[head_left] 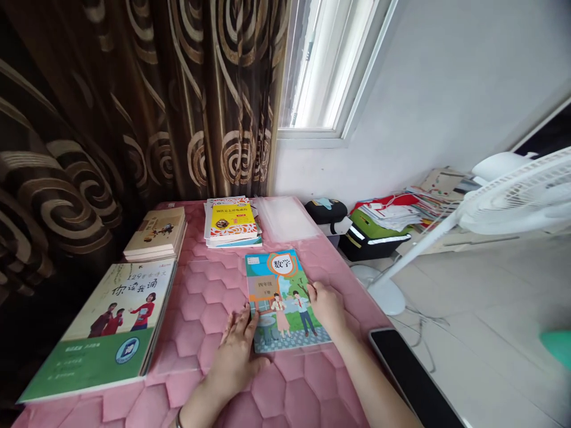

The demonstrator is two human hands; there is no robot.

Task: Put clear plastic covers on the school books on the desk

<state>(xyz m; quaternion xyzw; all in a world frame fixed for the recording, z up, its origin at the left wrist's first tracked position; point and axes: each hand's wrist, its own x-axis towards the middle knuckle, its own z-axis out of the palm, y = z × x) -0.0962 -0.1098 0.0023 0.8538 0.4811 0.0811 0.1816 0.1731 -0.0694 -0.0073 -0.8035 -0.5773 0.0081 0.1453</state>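
Note:
A mathematics textbook [285, 303] with a blue and green illustrated cover lies closed on the pink quilted table cover [209, 303]. Its printed children stand near the bottom of the cover. Along the book's left edge rests my left hand [234, 356], palm down with fingers stretched out and fingertips touching the edge. My right hand [328, 309] has its fingers bent and pressed together at the right edge, gripping the book there; the thumb is hidden. Under and to the left of the textbook, a clear plastic sheet [182, 351] shows faintly by its edges.
To the left lie a large green-and-white book [98, 333] and a stack of tan books [156, 232]. At the back are a pile with a yellow-covered book [232, 217] and clear plastic covers [285, 219]. A phone-like black object [414, 374] and a white fan [513, 190] are right.

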